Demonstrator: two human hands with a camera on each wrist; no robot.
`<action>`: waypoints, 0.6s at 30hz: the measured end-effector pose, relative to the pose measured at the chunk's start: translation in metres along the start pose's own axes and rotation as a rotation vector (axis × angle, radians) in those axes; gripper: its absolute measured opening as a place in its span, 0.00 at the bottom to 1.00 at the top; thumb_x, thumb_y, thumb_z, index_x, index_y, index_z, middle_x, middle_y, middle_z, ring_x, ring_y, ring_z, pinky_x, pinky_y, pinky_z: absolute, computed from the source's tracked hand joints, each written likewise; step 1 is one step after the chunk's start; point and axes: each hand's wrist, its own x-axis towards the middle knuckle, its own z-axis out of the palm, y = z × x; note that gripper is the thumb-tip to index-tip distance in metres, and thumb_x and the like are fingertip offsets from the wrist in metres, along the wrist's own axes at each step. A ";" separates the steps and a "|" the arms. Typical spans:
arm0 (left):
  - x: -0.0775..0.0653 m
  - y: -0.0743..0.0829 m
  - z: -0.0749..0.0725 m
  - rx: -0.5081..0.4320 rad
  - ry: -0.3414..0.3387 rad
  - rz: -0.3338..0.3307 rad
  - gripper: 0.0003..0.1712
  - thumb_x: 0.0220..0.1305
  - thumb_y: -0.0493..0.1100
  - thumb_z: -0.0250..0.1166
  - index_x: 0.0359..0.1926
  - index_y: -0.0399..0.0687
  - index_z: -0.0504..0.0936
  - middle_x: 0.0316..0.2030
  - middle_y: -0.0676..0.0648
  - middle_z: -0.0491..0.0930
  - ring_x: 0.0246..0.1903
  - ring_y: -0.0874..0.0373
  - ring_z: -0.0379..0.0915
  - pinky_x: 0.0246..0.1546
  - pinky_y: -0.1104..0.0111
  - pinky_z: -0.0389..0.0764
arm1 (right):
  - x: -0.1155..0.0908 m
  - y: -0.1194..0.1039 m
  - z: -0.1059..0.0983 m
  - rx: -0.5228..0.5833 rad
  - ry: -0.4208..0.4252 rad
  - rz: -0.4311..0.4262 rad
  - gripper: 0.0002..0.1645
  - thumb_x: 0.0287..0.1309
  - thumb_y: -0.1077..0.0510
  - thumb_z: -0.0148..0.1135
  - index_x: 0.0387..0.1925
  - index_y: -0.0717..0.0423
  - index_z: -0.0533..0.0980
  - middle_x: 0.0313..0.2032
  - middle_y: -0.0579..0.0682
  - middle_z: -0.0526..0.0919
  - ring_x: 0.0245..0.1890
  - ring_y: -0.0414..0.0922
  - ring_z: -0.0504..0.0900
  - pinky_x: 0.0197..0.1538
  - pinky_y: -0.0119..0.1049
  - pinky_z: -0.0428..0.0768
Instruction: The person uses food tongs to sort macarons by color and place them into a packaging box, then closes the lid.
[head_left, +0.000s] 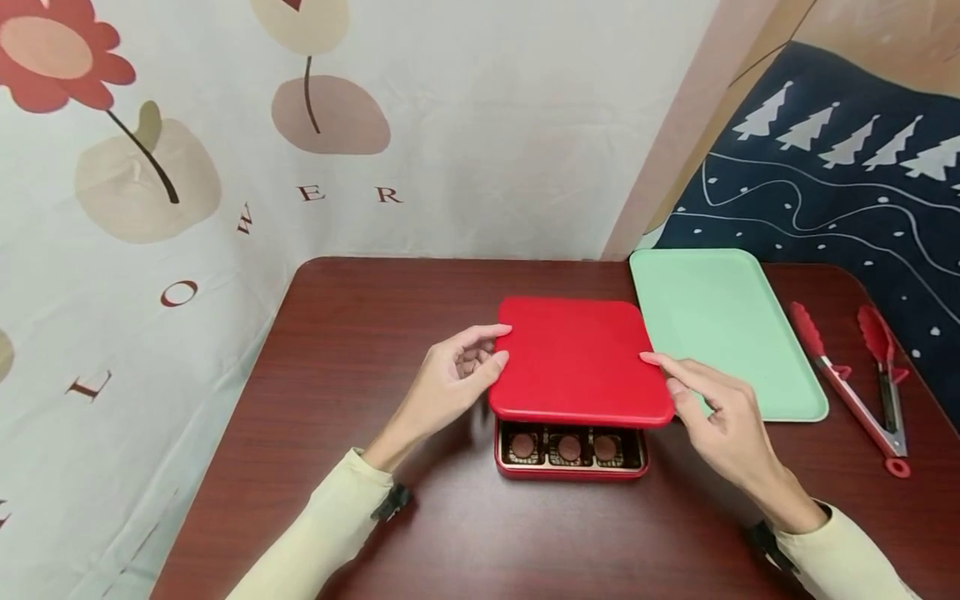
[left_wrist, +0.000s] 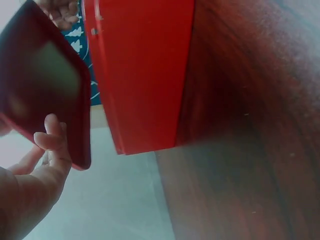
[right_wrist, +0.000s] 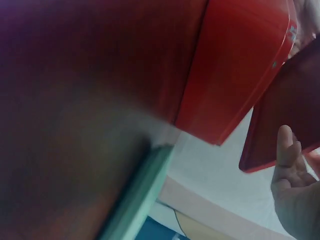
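Observation:
A red lid [head_left: 577, 358] is held raised and tilted above a red tin box [head_left: 572, 476] on the table. My left hand [head_left: 450, 379] grips the lid's left edge between thumb and fingers. On the opposite edge, my right hand [head_left: 720, 417] pinches the lid the same way. Below the lid's near edge, a row of three round brown chocolates [head_left: 568, 448] shows in a gold-and-black insert; the lid covers the rest of the inside. In the left wrist view the lid's dark underside [left_wrist: 45, 80] stands apart from the box's red side wall [left_wrist: 145, 75].
A mint-green tray [head_left: 720, 325] lies at the back right, close by the right hand. Beyond it, red-tipped tongs [head_left: 855, 392] rest spread apart near the right edge of the brown wooden table [head_left: 360, 333]. A flower-printed cloth [head_left: 495, 125] hangs behind.

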 end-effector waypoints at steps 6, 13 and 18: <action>-0.003 -0.013 0.007 0.217 -0.082 0.026 0.29 0.72 0.39 0.72 0.72 0.46 0.78 0.38 0.49 0.76 0.29 0.53 0.73 0.30 0.68 0.76 | -0.008 0.001 0.010 -0.064 -0.116 0.188 0.30 0.69 0.64 0.74 0.69 0.45 0.83 0.46 0.38 0.87 0.41 0.36 0.84 0.44 0.22 0.79; -0.010 -0.021 0.015 0.439 -0.162 0.030 0.32 0.77 0.45 0.68 0.75 0.45 0.68 0.60 0.46 0.77 0.56 0.54 0.75 0.61 0.58 0.79 | -0.011 -0.001 0.020 -0.140 -0.225 0.229 0.31 0.75 0.61 0.69 0.75 0.50 0.74 0.41 0.42 0.77 0.37 0.40 0.76 0.39 0.28 0.74; -0.015 -0.020 0.018 0.501 -0.195 0.016 0.31 0.79 0.45 0.66 0.74 0.41 0.67 0.68 0.43 0.73 0.65 0.50 0.73 0.69 0.53 0.77 | -0.016 -0.007 0.024 -0.205 -0.294 0.260 0.32 0.80 0.57 0.64 0.78 0.55 0.68 0.56 0.52 0.81 0.53 0.48 0.81 0.54 0.46 0.81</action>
